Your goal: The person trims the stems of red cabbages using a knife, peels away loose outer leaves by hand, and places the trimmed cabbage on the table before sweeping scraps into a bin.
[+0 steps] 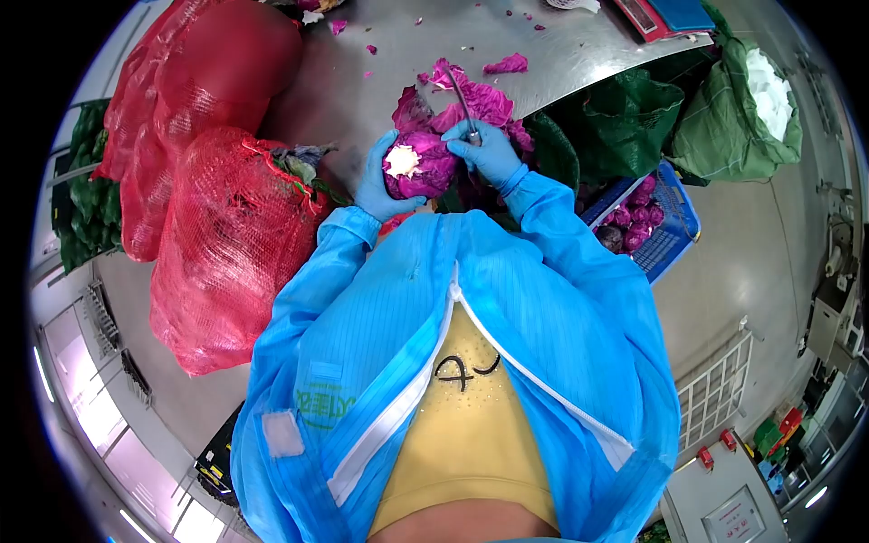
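A purple cabbage (425, 167) with a white cut stem end sits in my left hand (376, 181), whose blue-gloved fingers wrap round its left side. On the cabbage's right side is my right hand (491, 152), also gloved, closed round the handle of a knife (472, 134). The thin blade points up and away from me. Loose purple leaves (489, 101) lie on the metal table (362, 45) just beyond the cabbage, and one separate leaf (506, 64) rests farther back.
Red mesh sacks (235, 235) stand at the left. To the right are a blue crate (674, 222) holding several small purple cabbages, a dark green bag (625, 118) and a lighter green sack (733, 136) with white material. Red and blue trays (679, 16) sit on the table's far right.
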Motion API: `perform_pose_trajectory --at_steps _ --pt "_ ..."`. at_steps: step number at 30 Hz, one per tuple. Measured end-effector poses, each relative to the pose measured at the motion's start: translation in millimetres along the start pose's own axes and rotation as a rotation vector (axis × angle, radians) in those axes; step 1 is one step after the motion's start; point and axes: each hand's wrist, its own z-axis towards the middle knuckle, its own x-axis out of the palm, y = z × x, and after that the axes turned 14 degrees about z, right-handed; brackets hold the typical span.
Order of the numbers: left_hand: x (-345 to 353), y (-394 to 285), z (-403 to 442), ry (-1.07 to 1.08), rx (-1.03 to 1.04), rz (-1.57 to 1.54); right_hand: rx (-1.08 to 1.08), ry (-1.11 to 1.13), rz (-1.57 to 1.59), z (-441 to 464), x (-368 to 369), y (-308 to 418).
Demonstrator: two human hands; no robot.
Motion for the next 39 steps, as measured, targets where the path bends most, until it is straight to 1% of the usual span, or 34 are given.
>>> perform_pose_trajectory --at_steps 1,2,3,5,6,7,8,9,10,11,12,13,15,16,17,19,21,22,23,25,27,29,30,31,32,34,35,37,38,39 --pt "-0.7 -4.0 1.1 0.008 -0.057 0.009 -0.11 0.026 -0.046 0.9 0.3 6.6" --pt "-1.5 -7.9 2.0 0.017 -0.113 0.019 -0.277 0.042 -0.178 4.0 -0.5 11.4" --pt "-2.0 -10.9 3.4 0.017 -0.111 0.018 -0.279 0.041 -0.179 0.0 2.8 23.4" --pt "-1.6 -17.5 6.4 0.012 -0.109 0.174 -0.394 0.116 -0.466 -19.8 15.6 53.0" --pt "-1.1 -22.0 9.2 0.011 -0.106 0.172 -0.414 0.122 -0.628 -30.8 21.9 58.5" --pt "-0.6 -27.1 11.0 0.014 -0.134 0.216 -0.425 0.139 -0.659 -40.3 25.8 61.1" --pt "0.4 -30.5 11.5 0.016 -0.163 0.26 -0.408 0.12 -0.541 -53.2 30.3 64.0" --pt "2.0 -32.3 11.6 0.009 -0.165 0.259 -0.392 0.104 -0.424 -62.0 31.3 67.2" --pt "3.4 -33.5 10.7 -0.013 -0.25 0.182 -0.391 0.11 -0.428 -65.6 24.9 67.6" --pt "4.2 -33.9 8.7 -0.032 -0.335 0.104 -0.335 0.015 -0.415 -70.6 15.7 64.4" --pt "4.5 -31.2 8.6 -0.035 -0.332 0.143 -0.28 -0.081 -0.402 -72.8 9.7 59.2" --pt "3.7 -28.4 8.8 -0.035 -0.332 0.142 -0.28 -0.082 -0.403 -71.0 7.0 52.1" --pt "3.0 -27.4 10.0 -0.003 -0.335 0.259 -0.361 -0.213 -0.809 -60.4 -1.1 32.0" --pt "2.5 -29.4 10.7 -0.004 -0.334 0.258 -0.355 -0.22 -0.703 -51.1 3.0 18.9" --pt "1.9 -31.6 11.0 -0.012 -0.333 0.243 -0.382 -0.203 -0.691 -44.3 3.8 8.5" --pt "4.0 -30.5 9.2 -0.02 -0.334 0.229 -0.651 -0.25 -0.827 -27.4 6.4 -7.6" --pt "10.8 -20.2 6.7 -0.118 -0.276 0.04 -0.181 -0.28 -0.162 -20.5 5.5 -13.1" --pt "12.0 -14.6 6.3 -0.117 -0.277 0.042 -0.16 -0.298 -0.018 -16.1 4.2 -13.9" --pt "12.5 -8.1 7.4 -0.122 -0.341 -0.128 -0.073 -0.303 0.059 -15.6 -1.7 -12.0" --pt "8.4 1.4 10.2 -0.117 -0.476 -0.437 -0.029 -0.334 0.139 -16.7 -7.3 -11.4" --pt "5.5 4.2 8.6 -0.183 -0.533 -0.74 -0.045 -0.333 0.109 -18.0 -11.1 -8.2" --pt "0.5 3.2 4.9 -0.209 -0.763 -1.304 -0.055 -0.327 0.078 -21.1 -12.7 -4.0" --pt "-5.6 -14.8 5.9 -0.131 -0.768 -1.567 -0.061 -0.321 0.094 -21.9 -12.6 -2.5" --pt "-9.7 -22.6 7.9 -0.147 -0.765 -1.561 -0.065 -0.313 0.109 -22.5 -11.4 -1.5" --pt "-13.8 -27.8 9.4 -0.003 -0.678 -1.869 -0.057 -0.307 0.103 -22.1 -9.0 -0.7" --pt "-12.0 -29.4 11.3 0.103 -0.537 -2.18 -0.065 -0.269 0.098 -22.1 -2.9 0.0" --pt "-11.7 -28.3 11.5 0.095 -0.531 -2.175 -0.074 -0.248 0.091 -23.2 -0.1 0.4" --pt "-10.7 -25.6 13.6 0.206 -0.51 -2.362 -0.069 -0.23 0.087 -25.2 7.3 6.3" --pt "-7.5 -22.0 13.8 0.247 -0.437 -2.346 -0.074 -0.211 0.085 -26.9 11.1 9.9" --pt "-6.9 -23.7 14.7 0.243 -0.43 -2.345 -0.077 -0.191 0.083 -27.0 13.7 12.1"
